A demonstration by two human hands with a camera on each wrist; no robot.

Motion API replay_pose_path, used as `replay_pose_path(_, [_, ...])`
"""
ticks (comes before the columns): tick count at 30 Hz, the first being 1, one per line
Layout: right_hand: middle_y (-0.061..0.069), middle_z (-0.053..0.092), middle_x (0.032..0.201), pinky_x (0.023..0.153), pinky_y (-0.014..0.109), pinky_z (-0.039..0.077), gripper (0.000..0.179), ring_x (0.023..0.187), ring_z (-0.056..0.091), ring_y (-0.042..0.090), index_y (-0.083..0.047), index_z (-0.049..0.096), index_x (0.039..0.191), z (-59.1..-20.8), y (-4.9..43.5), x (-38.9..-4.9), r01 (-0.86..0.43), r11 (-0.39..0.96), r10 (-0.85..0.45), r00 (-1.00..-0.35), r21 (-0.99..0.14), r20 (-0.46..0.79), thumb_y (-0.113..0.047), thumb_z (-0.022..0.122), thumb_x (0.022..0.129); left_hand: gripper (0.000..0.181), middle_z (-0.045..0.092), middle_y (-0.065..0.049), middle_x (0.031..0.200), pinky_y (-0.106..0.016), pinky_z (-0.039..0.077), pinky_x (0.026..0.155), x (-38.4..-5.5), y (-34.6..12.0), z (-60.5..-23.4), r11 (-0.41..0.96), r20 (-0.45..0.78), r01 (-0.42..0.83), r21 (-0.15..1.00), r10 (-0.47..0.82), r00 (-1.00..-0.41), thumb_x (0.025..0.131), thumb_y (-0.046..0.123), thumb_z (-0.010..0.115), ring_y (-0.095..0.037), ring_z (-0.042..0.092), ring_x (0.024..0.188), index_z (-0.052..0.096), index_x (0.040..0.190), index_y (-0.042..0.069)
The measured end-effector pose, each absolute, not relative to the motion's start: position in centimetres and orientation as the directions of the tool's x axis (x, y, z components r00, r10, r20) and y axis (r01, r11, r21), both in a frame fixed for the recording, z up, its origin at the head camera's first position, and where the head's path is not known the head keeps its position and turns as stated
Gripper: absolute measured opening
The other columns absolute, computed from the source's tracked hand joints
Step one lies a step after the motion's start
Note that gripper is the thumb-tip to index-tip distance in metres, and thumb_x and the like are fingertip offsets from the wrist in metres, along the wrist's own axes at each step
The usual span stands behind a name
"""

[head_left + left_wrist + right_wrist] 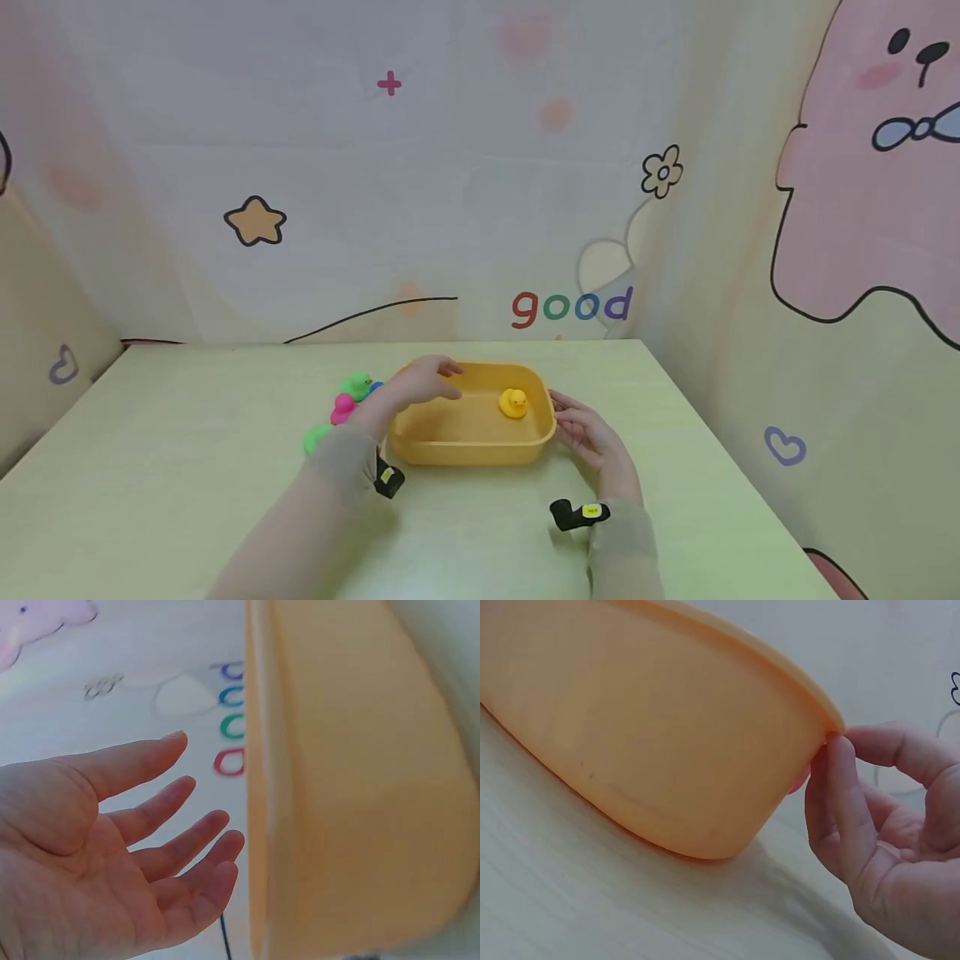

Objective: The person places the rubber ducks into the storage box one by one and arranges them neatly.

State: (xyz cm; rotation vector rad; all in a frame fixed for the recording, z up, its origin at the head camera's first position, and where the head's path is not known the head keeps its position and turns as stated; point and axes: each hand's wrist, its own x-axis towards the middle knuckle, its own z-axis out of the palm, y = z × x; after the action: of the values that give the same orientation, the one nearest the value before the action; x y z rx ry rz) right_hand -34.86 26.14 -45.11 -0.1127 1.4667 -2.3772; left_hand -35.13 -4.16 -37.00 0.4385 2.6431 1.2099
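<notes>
Plainly, the yellow tub (pixel 471 452) is at the centre of my work, upright on the table between my two hands. Inside it one yellow duck (pixel 513 403) sits toward the right end on the floor of the tub, apart from the walls.

My right hand (pixel 592 437) is at the tub's right end, and in its wrist view the fingertips come together on the rim, pinching the edge lightly, with the other fingers bent beneath. My left hand (pixel 420 383) is over the tub's left end, thumb and fingers parted and loosely bent; it holds nothing, and its wrist view shows the palm bare and the fingertips off the rim.

To steady the tub well, I judge that a light pinch is enough: the wall looks thin, and a hard pull on one end could tip or slide it. My left hand would do best with its fingers relaxed and its wrist high enough to clear the rim.

Just beyond the left end, partly behind my left wrist, lie a green duck (pixel 356 386), a pink toy (pixel 343 408) and another green toy (pixel 317 437); a bit of blue (pixel 377 387) shows too, though too little to tell its shape. Farther back, a printed cloth (pixel 450 167) hangs behind the table (pixel 202 442).
</notes>
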Motion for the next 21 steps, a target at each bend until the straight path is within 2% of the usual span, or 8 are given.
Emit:
replay_pose_path(5, [-0.002, 0.068, 0.111, 0.083, 0.019, 0.055, 0.056, 0.089, 0.066, 0.006, 0.005, 0.024, 0.152, -45.2, 26.0, -34.9, 0.227, -0.390, -0.328, -0.940, -0.892, -0.095, 0.008, 0.040, 0.098, 0.047, 0.050, -0.027, 0.140, -0.051, 0.041, 0.107, -34.6, -8.8, -37.0, 0.589, 0.006, 0.188, 0.786, 0.298, -0.955, 0.093, 0.012, 0.064, -0.042, 0.047, 0.130, 0.051, 0.135, -0.004])
replay_pose_path(7, [-0.002, 0.068, 0.110, 0.083, 0.019, 0.055, 0.054, 0.088, 0.066, 0.006, 0.003, 0.030, 0.151, -45.2, 25.9, -34.9, 0.229, -0.394, -0.319, -0.942, -0.890, -0.101, 0.007, 0.040, 0.098, 0.048, 0.049, -0.028, 0.141, -0.051, 0.042, 0.107, -34.3, -10.3, -37.3, 0.574, 0.004, 0.165, 0.802, 0.271, -0.962, 0.093, 0.012, 0.063, -0.043, 0.047, 0.129, 0.050, 0.136, -0.005])
replay_pose_path(9, [-0.001, 0.068, 0.110, 0.082, 0.019, 0.056, 0.049, 0.088, 0.066, 0.007, -0.004, 0.043, 0.146, -45.2, 26.0, -34.9, 0.235, -0.404, -0.316, -0.943, -0.884, -0.106, 0.008, 0.040, 0.098, 0.049, 0.047, -0.028, 0.142, -0.051, 0.043, 0.106, -33.9, -11.7, -37.6, 0.565, -0.007, 0.136, 0.814, 0.244, -0.970, 0.094, 0.014, 0.062, -0.043, 0.047, 0.129, 0.048, 0.138, -0.005])
replay_pose_path(14, [-0.001, 0.067, 0.109, 0.080, 0.019, 0.056, 0.051, 0.088, 0.067, 0.007, -0.004, 0.039, 0.147, -45.1, 26.0, -34.9, 0.249, -0.425, -0.323, -0.940, -0.870, -0.112, 0.009, 0.038, 0.098, 0.052, 0.044, -0.029, 0.144, -0.054, 0.042, 0.106, -32.7, -14.8, -38.5, 0.552, -0.052, 0.057, 0.832, 0.179, -0.983, 0.095, 0.016, 0.061, -0.044, 0.046, 0.130, 0.045, 0.141, -0.004])
replay_pose_path(16, [-0.001, 0.067, 0.109, 0.080, 0.018, 0.056, 0.054, 0.087, 0.067, 0.007, 0.002, 0.028, 0.151, -45.2, 26.0, -34.9, 0.244, -0.423, -0.323, -0.940, -0.873, -0.107, 0.008, 0.038, 0.098, 0.055, 0.044, -0.030, 0.144, -0.056, 0.039, 0.107, -32.3, -15.9, -38.8, 0.559, -0.065, 0.044, 0.828, 0.173, -0.983, 0.094, 0.017, 0.062, -0.045, 0.045, 0.130, 0.044, 0.141, -0.004])
replay_pose_path(21, [0.000, 0.067, 0.109, 0.080, 0.018, 0.056, 0.047, 0.083, 0.067, 0.006, -0.001, 0.041, 0.145, -45.2, 25.9, -35.0, 0.238, -0.421, -0.325, -0.940, -0.875, -0.099, 0.007, 0.039, 0.099, 0.063, 0.047, -0.031, 0.140, -0.061, 0.037, 0.106, -31.6, -18.3, -39.4, 0.613, -0.115, 0.021, 0.790, 0.181, -0.977, 0.086, 0.019, 0.072, -0.048, 0.043, 0.129, 0.047, 0.139, -0.004])
